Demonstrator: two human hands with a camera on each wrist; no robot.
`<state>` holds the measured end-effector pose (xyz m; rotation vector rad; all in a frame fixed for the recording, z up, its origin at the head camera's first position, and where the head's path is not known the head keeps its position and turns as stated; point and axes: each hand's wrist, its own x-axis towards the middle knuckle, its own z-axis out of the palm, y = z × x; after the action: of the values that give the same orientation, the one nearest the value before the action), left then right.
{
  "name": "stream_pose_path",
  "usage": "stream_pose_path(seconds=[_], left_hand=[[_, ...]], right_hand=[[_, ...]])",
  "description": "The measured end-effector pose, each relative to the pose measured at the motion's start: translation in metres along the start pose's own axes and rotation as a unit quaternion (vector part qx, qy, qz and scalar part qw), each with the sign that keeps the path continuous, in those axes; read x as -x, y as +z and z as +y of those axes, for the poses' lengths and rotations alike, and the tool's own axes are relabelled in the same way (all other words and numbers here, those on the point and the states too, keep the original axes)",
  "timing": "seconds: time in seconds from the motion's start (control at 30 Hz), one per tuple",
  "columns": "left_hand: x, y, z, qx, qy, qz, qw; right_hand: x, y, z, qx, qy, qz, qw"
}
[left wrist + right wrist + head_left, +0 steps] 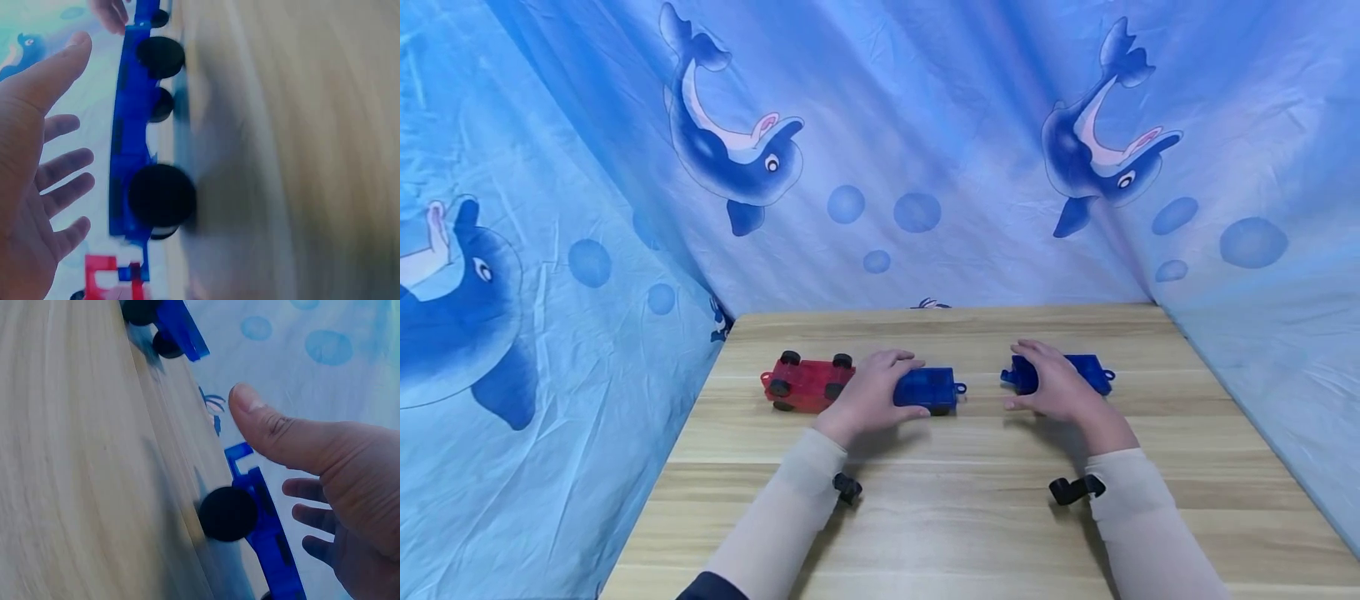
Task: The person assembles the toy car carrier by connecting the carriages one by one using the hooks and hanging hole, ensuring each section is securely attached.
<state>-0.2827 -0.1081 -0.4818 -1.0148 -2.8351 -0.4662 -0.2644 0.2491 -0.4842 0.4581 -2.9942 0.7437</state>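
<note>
My left hand [867, 398] hovers with fingers spread around the near-left blue toy train car [929, 388]; the left wrist view shows a gap between the palm and the car. That car stands on black wheels [162, 195]. At its left end, a blue hook meets the red hitch [100, 273] of a red toy car [808, 381], whose upper side shows black wheels. On the right, my right hand [1054, 388] curves loosely over a second blue toy train car [1086, 372]. Its fingers and thumb [275, 428] stand apart from that car.
The wooden table [955, 517] runs back to a blue dolphin-print curtain [970, 250]. A stretch of tabletop separates the two blue cars. Each wrist carries a small black camera mount, one on the left [847, 488] and one on the right [1075, 490].
</note>
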Motion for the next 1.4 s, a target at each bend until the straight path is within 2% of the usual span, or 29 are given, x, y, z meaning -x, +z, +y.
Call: stream_pose_path(seconds=[0.27, 0.53, 0.8, 1.1, 1.4], left_hand=[[-0.015, 0.015, 0.012, -0.004, 0.007, -0.006, 0.9999], [-0.025, 0.029, 0.018, -0.009, -0.002, -0.022, 0.9997], [-0.029, 0.033, 0.022, -0.015, -0.017, -0.031, 0.9993], [-0.029, 0.041, 0.019, 0.013, -0.017, -0.01, 0.9997], [-0.027, 0.04, 0.019, 0.049, -0.014, -0.005, 0.9987]], right_hand=[[0.006, -0.005, 0.017, -0.005, 0.028, -0.009, 0.9995], [0.007, -0.003, 0.024, 0.008, 0.045, -0.015, 0.9988], [0.002, 0.001, 0.018, 0.011, 0.038, -0.013, 0.9991], [-0.001, 0.005, 0.006, 0.02, 0.031, -0.016, 0.9992], [-0.006, 0.015, -0.005, 0.027, 0.007, -0.016, 0.9995]])
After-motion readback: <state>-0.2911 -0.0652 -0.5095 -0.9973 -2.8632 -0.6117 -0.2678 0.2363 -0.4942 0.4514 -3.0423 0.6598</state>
